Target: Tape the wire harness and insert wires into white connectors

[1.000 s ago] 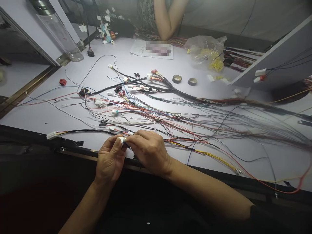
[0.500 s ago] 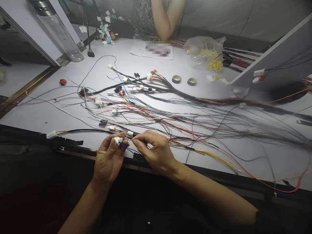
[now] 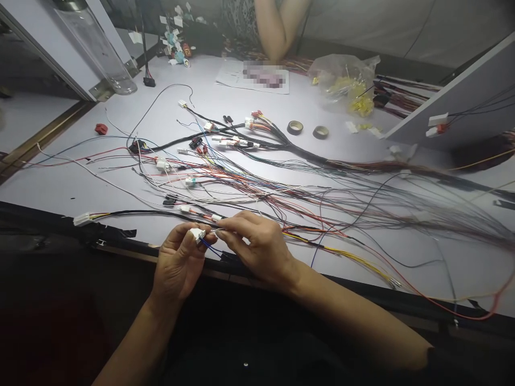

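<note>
A small white connector housing (image 3: 197,235) is pinched between the thumb and fingers of my left hand (image 3: 179,262), just over the table's front edge. A blue wire (image 3: 210,247) runs out of its right side. Close by on the right, my right hand (image 3: 259,244) is closed on a thin pale wire (image 3: 217,230), its end pointing at the housing. Whether the wire tip is inside the housing is hidden by my fingers. Behind both hands lies a wire harness (image 3: 257,187) of many loose coloured wires and white connectors.
Two black tape rolls (image 3: 295,127) lie behind the harness. A plastic bag with yellow parts (image 3: 346,86) stands at the back, near a paper sheet (image 3: 229,78) and another person's arm (image 3: 273,32). A clear bottle (image 3: 96,48) is at the left, a red connector (image 3: 101,128) below it.
The view has shifted slightly. The white housing is turned a little in my left hand, and my right hand stays close beside it, still pinching the wire.
</note>
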Available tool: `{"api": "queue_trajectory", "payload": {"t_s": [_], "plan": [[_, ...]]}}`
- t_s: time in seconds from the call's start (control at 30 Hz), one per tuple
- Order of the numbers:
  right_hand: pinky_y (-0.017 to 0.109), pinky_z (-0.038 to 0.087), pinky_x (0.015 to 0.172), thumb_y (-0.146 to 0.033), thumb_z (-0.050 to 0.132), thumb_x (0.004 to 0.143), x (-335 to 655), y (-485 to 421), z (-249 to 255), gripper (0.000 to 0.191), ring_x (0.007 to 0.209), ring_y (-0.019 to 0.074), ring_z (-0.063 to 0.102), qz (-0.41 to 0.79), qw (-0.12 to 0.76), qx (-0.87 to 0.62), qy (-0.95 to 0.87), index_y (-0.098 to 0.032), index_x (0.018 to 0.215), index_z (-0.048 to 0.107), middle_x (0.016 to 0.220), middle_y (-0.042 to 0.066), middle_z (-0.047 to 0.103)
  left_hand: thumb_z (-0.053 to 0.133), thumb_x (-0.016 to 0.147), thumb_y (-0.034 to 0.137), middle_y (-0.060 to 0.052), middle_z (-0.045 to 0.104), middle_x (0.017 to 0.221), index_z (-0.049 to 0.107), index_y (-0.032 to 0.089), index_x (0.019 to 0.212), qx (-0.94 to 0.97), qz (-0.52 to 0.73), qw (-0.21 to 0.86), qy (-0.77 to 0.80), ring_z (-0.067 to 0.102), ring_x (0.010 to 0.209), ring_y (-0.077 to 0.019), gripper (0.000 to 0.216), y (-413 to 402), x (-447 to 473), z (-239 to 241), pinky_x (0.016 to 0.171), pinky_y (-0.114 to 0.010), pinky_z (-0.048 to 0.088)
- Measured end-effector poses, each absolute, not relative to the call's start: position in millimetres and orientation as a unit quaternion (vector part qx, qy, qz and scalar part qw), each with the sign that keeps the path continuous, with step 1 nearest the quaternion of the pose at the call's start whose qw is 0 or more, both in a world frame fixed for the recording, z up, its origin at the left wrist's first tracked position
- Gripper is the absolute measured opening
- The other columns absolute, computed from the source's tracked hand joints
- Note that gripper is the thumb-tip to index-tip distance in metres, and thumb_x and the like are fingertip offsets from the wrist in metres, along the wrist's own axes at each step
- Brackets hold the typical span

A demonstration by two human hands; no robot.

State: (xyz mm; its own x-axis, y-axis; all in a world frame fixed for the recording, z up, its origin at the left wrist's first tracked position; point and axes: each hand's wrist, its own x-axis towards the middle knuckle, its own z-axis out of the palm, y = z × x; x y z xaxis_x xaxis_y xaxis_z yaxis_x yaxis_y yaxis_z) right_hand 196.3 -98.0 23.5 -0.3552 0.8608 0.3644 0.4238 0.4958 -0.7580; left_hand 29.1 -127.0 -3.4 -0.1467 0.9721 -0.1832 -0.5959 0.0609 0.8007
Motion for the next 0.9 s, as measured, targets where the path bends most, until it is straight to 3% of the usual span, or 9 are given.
{"api": "queue_trajectory", "payload": {"t_s": [0.27,0.6,0.77,0.9], "plan": [[0.024,0.043,0.069,-0.023,0.054,0.095,196.6,-97.7,17.2,0.017,0.070,0.0101,0.061,0.170,0.392,-0.391,-0.815,-0.019,0.088,0.069,0.079,0.000,0.070,0.080,0.069,0.029,-0.002,0.070,0.081,0.073,0.019,0.081,0.245,0.635,0.606,0.411,0.067,0.072,-0.0130,0.017,-130.1,29.8,-2.3,0.073,-0.023,0.055],[0.025,0.044,0.068,-0.022,0.053,0.094,197.4,-106.1,15.7,0.017,0.069,0.0113,0.060,0.230,0.422,-0.408,-0.776,-0.018,0.085,0.067,0.076,0.002,0.068,0.081,0.068,0.029,-0.002,0.070,0.080,0.073,0.018,0.081,0.231,0.634,0.606,0.422,0.066,0.072,-0.0120,0.019,-129.2,29.9,-0.8,0.073,-0.022,0.056],[0.025,0.047,0.067,-0.021,0.054,0.093,198.6,-111.2,23.5,0.016,0.069,0.0122,0.061,0.287,0.449,-0.411,-0.740,-0.018,0.085,0.067,0.075,0.003,0.068,0.084,0.064,0.029,-0.001,0.071,0.088,0.072,0.019,0.081,0.185,0.650,0.608,0.417,0.066,0.075,-0.0116,0.023,-129.1,30.0,4.2,0.076,-0.023,0.056],[0.026,0.047,0.067,-0.019,0.054,0.092,195.4,-115.9,28.3,0.015,0.067,0.0119,0.060,0.296,0.466,-0.403,-0.730,-0.018,0.083,0.066,0.073,0.002,0.068,0.084,0.064,0.027,0.001,0.067,0.079,0.069,0.017,0.081,0.133,0.658,0.617,0.411,0.064,0.074,-0.0102,0.025,-128.5,33.6,10.4,0.074,-0.020,0.055]]}}
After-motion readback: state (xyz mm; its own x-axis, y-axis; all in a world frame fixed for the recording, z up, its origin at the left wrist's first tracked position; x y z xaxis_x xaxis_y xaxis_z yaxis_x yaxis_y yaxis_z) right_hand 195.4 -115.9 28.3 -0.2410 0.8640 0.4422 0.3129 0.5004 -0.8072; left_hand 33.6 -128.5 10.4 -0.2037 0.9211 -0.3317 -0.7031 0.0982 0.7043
